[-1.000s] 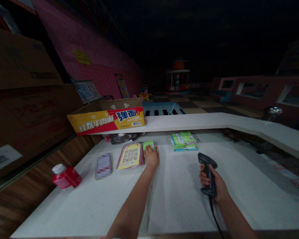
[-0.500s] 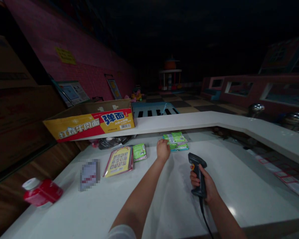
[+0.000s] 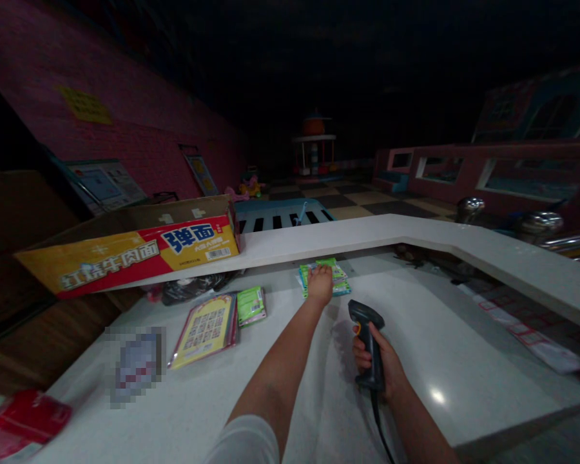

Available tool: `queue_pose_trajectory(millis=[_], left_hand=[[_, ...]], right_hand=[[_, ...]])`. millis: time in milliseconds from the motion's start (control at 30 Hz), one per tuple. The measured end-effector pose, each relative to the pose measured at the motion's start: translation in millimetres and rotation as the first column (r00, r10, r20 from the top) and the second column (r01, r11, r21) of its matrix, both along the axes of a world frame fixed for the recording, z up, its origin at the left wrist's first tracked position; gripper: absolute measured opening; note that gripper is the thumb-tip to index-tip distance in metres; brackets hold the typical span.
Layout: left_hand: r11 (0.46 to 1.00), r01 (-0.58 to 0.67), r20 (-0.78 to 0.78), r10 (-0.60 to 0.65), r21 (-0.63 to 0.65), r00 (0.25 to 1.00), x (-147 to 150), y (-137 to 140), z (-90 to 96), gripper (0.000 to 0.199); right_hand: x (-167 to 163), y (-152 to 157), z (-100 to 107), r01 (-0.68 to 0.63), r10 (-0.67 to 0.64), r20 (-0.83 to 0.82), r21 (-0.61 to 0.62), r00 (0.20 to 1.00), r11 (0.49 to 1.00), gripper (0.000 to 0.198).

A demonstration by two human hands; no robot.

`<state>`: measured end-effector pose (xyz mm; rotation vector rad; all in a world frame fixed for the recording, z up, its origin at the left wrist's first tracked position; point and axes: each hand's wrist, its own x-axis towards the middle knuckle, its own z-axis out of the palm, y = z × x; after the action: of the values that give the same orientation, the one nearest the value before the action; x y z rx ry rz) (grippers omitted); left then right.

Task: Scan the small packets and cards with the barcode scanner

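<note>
My right hand (image 3: 384, 367) is wrapped round the handle of a black barcode scanner (image 3: 373, 351). The scanner's head points up and to the left, and its cable runs down toward me. At the far side of the counter, my left hand (image 3: 320, 286) lies over a small pile of green packets (image 3: 339, 273). Its fingers reach forward onto the upper packets and look slightly apart; the fingertips are partly hard to make out. Left of it, one more green packet (image 3: 251, 305) lies beside a stack of flat yellow-fronted packages (image 3: 207, 330).
A raised white ledge (image 3: 328, 237) crosses behind the counter (image 3: 290, 412), bearing an open red-and-yellow cardboard box (image 3: 149, 254). A red bottle (image 3: 26, 422) lies at near left by a blurred-out item (image 3: 136, 366). Red-marked papers (image 3: 526, 332) lie at right.
My left hand has moved right, from the packets' left edge to over the pile. The view has shifted, so things appear further left. My right hand keeps hold of the scanner.
</note>
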<state>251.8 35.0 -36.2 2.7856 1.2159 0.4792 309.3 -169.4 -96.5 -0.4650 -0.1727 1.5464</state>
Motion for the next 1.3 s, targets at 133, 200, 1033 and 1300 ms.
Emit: queue_pose_trajectory(millis=[133, 200, 1033, 1300], left_hand=[[0.999, 0.006, -0.009, -0.005, 0.045, 1.000, -8, -4, 0.3, 0.034], [0.998, 0.023, -0.014, -0.022, 0.064, 1.000, -13, -6, 2.3, 0.029], [0.999, 0.053, 0.321, -0.050, -0.002, 0.946, -23, 2, 12.5, 0.036], [0.923, 0.120, 0.887, 0.307, -0.366, 0.346, -47, -11, -7.3, 0.011]], right_hand=[[1, 0, -1, 0.010, -0.010, 0.015, 0.003, 1.000, 1.000, 0.031], [1, 0, -1, 0.016, -0.016, 0.021, -0.002, 1.000, 1.000, 0.031], [-2, 1, 4, 0.026, -0.028, -0.041, -0.062, 0.999, 0.998, 0.030], [-2, 0, 1, 0.058, -0.060, -0.031, -0.056, 0.998, 0.997, 0.031]])
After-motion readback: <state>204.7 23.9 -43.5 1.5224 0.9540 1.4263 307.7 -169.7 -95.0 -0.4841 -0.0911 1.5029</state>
